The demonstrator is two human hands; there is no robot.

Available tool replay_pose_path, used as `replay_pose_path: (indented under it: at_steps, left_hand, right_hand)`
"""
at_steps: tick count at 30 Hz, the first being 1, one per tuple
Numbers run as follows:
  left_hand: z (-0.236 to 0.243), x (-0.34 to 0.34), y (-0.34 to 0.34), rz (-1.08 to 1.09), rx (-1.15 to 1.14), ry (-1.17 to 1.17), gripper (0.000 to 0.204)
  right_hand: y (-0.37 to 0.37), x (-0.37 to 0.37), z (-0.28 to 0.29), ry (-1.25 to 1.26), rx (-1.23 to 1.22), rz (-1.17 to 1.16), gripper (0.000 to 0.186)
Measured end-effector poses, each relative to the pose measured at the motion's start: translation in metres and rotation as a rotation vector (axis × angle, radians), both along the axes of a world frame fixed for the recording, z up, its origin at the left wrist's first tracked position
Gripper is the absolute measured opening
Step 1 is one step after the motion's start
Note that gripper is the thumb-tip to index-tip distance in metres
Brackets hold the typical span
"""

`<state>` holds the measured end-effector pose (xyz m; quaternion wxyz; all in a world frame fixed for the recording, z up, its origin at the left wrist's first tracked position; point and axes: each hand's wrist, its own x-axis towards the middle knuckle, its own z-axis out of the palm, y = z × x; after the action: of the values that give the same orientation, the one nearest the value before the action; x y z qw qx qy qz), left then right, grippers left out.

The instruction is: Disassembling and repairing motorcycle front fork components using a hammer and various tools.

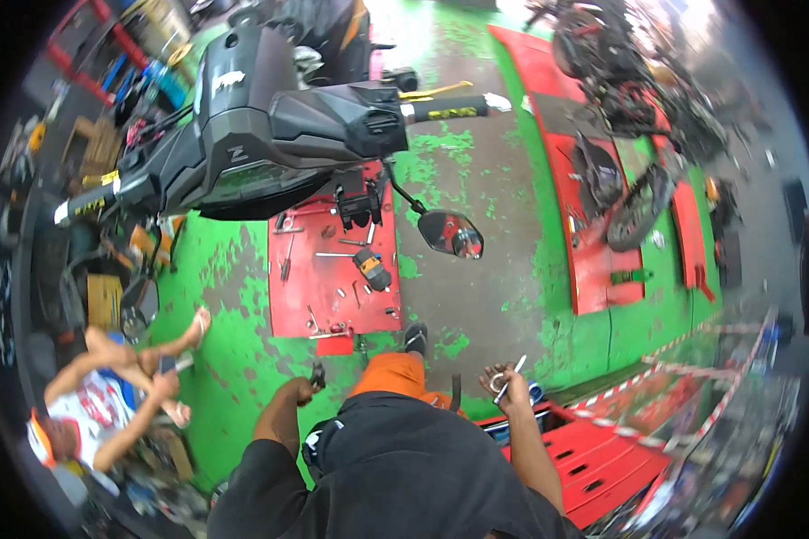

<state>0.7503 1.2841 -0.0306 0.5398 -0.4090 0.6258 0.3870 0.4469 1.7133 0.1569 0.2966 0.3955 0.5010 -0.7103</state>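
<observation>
My left hand (306, 388) is curled around a small dark object (317, 375), held out to the left of my body; its kind is too small to tell. On the other side, my right hand (515, 395) grips a slim white stick (520, 365) with a bluish lower end. A pale ring-shaped piece (498, 383) also shows at the fingers of that hand. Beside it is a blue round thing (536, 392), close to a red slotted cabinet (593, 472). In front of me stands a dark scooter (252, 135) with a round-edged mirror (451, 234).
A red lift platform (333, 301) under the scooter carries loose tools and a black-and-orange device (372, 269). At left sits a person (90, 404). A partly dismantled motorcycle (638, 117) stands on another red platform (593, 278). Red-white striped railing (620, 427) borders the right.
</observation>
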Motion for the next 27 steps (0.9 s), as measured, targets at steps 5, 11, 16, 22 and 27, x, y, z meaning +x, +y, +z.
replay_pose_path:
  at_steps: [5,11,16,22,27]
  left_hand:
    - [0.059,-0.08,0.068,0.189,-0.303,0.568,0.051]
    - [0.137,-0.196,0.149,0.378,-0.555,0.698,0.047]
    - [0.158,-0.283,0.178,0.319,-0.659,0.992,0.046]
    - [0.161,-0.397,0.178,0.046,-0.407,0.61,0.043]
    - [0.061,-0.421,0.133,0.699,-0.552,0.657,0.055]
  right_hand:
    - [-0.05,-0.108,-0.014,0.055,0.06,0.834,0.037]
    - [-0.142,-0.175,-0.04,-0.103,-0.184,1.44,0.042]
    - [-0.183,-0.23,-0.077,-0.34,-0.11,1.478,0.047]
    - [-0.184,-0.321,-0.101,-0.282,-0.13,1.692,0.038]
    - [-0.189,-0.393,-0.164,-0.05,0.004,1.498,0.028]
